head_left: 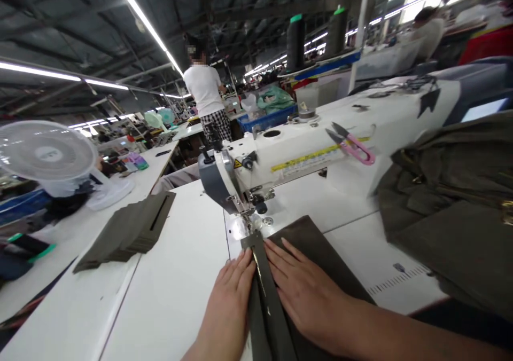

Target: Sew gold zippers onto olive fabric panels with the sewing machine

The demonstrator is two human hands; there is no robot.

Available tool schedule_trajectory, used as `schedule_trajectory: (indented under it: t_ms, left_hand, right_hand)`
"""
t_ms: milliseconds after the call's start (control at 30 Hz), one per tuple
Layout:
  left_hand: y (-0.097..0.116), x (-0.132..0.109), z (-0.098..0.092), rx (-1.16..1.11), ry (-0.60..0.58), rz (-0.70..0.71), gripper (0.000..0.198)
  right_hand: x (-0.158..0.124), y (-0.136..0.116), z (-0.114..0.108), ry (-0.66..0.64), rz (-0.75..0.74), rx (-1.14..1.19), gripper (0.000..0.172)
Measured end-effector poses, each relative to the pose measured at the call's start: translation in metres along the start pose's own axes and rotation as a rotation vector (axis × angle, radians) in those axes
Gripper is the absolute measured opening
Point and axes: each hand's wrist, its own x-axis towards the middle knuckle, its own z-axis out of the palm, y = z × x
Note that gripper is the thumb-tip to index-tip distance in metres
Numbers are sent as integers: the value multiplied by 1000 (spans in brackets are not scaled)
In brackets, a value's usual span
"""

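A white sewing machine (240, 190) stands at the centre, its needle area over the top end of a dark olive fabric strip with a zipper (260, 281). My left hand (232, 297) lies flat along the left edge of the strip, fingers stretched toward the needle. On the right, my right hand (300, 286) rests with fingers extended and slightly spread, pressing on the strip's edge and on a wider olive fabric panel (328, 259) beneath it. Whatever lies under both palms is hidden.
A stack of olive fabric pieces (128, 227) lies on the left of the white table (176, 291). Pink-handled snips (356, 147) rest on the machine arm. Bulky olive fabric (452, 201) is at the right, a white fan (48, 152) at the left. A person (206, 94) stands beyond.
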Motion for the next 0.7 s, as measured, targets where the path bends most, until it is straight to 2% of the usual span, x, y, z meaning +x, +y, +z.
schedule_trajectory:
  t_ms: [100, 233, 500, 700]
  left_hand:
    - [3, -3, 5, -5, 29, -52, 45]
    - [3, 0, 10, 32, 45, -18, 34]
    - [-9, 38, 8, 6, -33, -121, 33]
    - [-23, 48, 24, 6, 43, -98, 30]
  right_hand:
    - [0, -2, 1, -28, -30, -34, 56]
    - [2, -3, 1, -37, -44, -51, 57]
    - [27, 22, 4, -53, -24, -93, 50]
    - [41, 36, 9, -20, -39, -109, 49]
